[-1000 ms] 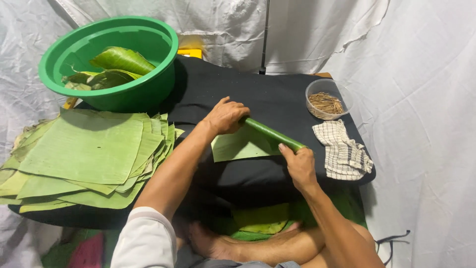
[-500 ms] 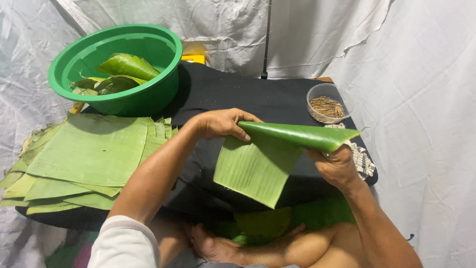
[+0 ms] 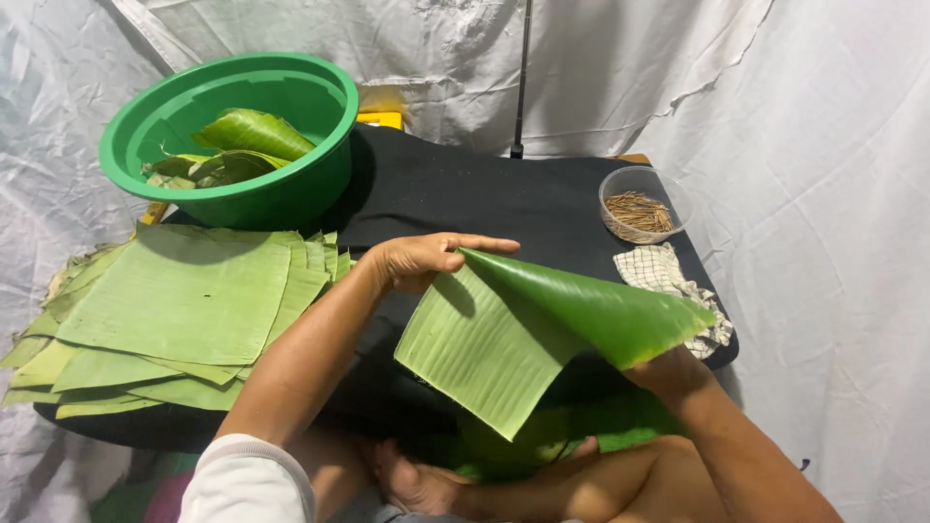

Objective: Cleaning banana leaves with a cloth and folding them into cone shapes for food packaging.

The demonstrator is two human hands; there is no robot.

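Both hands grasp the banana leaf (image 3: 513, 334): left hand (image 3: 417, 261) above, right hand (image 3: 668, 368) beneath

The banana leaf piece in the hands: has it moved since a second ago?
Yes. The leaf piece has lifted off the black table and unrolled, now held up between left hand and right hand.

left hand (image 3: 418, 260) raised, fingers pinched, right hand (image 3: 668, 368) mostly hidden, both forearms extended

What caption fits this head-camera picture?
Both hands roll a banana leaf into a cone above a black table.
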